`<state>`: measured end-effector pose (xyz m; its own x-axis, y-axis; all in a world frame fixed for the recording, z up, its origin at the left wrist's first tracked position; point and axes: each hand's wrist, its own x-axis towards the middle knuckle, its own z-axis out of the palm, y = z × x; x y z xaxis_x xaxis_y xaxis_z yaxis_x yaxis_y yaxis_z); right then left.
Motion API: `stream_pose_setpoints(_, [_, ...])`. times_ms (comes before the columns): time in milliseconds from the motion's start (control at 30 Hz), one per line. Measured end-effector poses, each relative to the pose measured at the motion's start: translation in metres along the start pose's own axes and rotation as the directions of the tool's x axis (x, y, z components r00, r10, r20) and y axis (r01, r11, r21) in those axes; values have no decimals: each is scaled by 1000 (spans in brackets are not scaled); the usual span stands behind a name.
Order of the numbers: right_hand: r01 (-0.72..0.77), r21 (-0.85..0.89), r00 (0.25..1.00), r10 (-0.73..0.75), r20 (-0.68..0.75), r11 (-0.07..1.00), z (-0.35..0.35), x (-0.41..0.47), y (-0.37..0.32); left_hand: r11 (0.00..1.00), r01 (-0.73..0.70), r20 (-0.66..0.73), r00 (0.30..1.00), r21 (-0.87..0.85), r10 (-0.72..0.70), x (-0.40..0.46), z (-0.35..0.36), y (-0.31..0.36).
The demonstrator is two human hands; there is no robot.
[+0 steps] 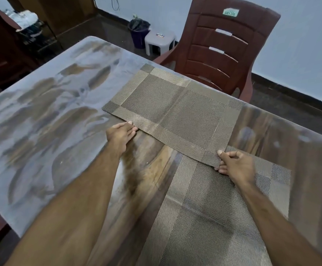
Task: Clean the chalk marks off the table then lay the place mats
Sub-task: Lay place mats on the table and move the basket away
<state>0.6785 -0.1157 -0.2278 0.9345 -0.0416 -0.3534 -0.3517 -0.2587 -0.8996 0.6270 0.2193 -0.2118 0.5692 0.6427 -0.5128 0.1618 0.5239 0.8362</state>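
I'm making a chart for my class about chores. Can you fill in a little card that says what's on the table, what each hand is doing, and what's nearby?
table: wooden table, streaky pale smears over its left part
far mat: woven brown place mat lying flat, in front of the chair
near mat: second place mat, its far corner under the far mat
left hand: left hand touching the far mat's near edge
right hand: right hand pinching the far mat's near corner
nearby: brown plastic chair, white stool, dark bin
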Motion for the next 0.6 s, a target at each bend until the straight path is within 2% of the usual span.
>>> stream_pose_setpoints(200, [6,11,1000,-6,11,1000,0,1,0,1000,-12,-65,998,2,12,0,7,0])
stream_pose_setpoints(600, [5,-9,1000,-5,-19,1000,2,1,0,1000,-19,-74,997,24,21,4,6,-1])
